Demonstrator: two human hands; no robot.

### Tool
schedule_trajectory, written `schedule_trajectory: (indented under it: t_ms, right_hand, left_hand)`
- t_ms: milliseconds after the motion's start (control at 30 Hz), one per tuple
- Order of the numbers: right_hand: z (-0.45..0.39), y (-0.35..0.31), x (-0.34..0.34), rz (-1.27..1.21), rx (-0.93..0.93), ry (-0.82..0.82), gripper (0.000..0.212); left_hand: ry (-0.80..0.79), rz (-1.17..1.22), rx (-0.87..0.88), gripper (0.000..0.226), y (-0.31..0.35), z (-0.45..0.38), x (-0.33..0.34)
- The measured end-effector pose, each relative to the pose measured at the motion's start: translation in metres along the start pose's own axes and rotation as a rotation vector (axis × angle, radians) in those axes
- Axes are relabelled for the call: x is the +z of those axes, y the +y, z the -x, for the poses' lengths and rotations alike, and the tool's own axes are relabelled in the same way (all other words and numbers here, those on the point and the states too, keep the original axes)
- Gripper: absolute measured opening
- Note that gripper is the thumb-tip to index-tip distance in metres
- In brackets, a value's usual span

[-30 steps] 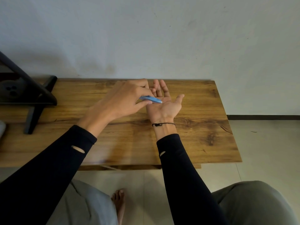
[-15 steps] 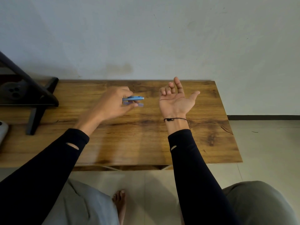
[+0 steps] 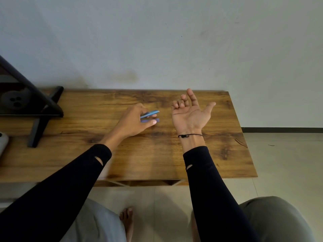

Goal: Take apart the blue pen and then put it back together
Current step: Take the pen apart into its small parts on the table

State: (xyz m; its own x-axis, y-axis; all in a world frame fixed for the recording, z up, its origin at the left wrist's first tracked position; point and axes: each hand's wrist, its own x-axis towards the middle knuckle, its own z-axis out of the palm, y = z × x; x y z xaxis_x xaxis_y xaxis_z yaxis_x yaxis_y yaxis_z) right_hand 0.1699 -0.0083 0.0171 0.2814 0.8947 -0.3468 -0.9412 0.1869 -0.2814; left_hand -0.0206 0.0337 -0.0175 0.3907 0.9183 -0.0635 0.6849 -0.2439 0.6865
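My left hand hovers over the middle of the wooden table and pinches a light blue pen part between thumb and fingers. A darker blue-purple pen part sits just under it near my thumb; whether it is held or lies on the table is unclear. My right hand is palm up to the right of them, fingers loosely curled, with nothing in it. A black cord circles that wrist.
A black angled stand occupies the table's back left. A pale device peeks in at the left edge. A wall runs right behind the table. Below the front edge are my knees and a bare foot on tiled floor.
My left hand lifted the blue pen part off my right palm and carried it left. The hands drew apart, and my right hand shifted right, still palm up.
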Motion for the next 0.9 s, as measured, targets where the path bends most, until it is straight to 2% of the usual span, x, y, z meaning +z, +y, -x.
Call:
schedule_trajectory:
  t_ms: [100, 200, 367, 600, 700, 767, 833, 900]
  right_hand:
    - [0.001, 0.000, 0.001, 0.014, -0.012, -0.013, 0.089]
    - [0.002, 0.002, 0.004, 0.039, -0.024, -0.018, 0.088]
    - [0.004, 0.008, 0.006, 0.066, -0.014, -0.020, 0.088]
    - [0.005, 0.012, 0.007, 0.069, -0.025, -0.038, 0.087]
    - [0.003, 0.012, 0.010, 0.081, -0.016, -0.043, 0.085]
    - [0.002, 0.007, 0.012, 0.173, 0.003, -0.026, 0.077]
    - [0.005, -0.001, 0.011, 0.364, 0.017, -0.035, 0.058]
    - [0.010, -0.011, 0.009, 0.605, -0.001, -0.125, 0.037]
  left_hand:
    - [0.073, 0.162, 0.092, 0.018, 0.018, -0.002, -0.004]
    - [0.072, 0.296, 0.187, 0.019, 0.038, 0.002, -0.005]
    - [0.095, 0.251, 0.202, 0.025, 0.049, 0.005, -0.004]
    - [0.066, 0.242, 0.200, 0.008, 0.044, 0.003, -0.002]
    - [0.076, 0.324, 0.176, 0.003, 0.042, -0.001, -0.003]
    - [0.129, 0.438, 0.135, 0.004, 0.041, -0.005, -0.006]
    - [0.185, 0.524, 0.085, 0.007, 0.039, -0.009, -0.010]
    - [0.209, 0.617, 0.035, 0.007, 0.037, -0.013, -0.012]
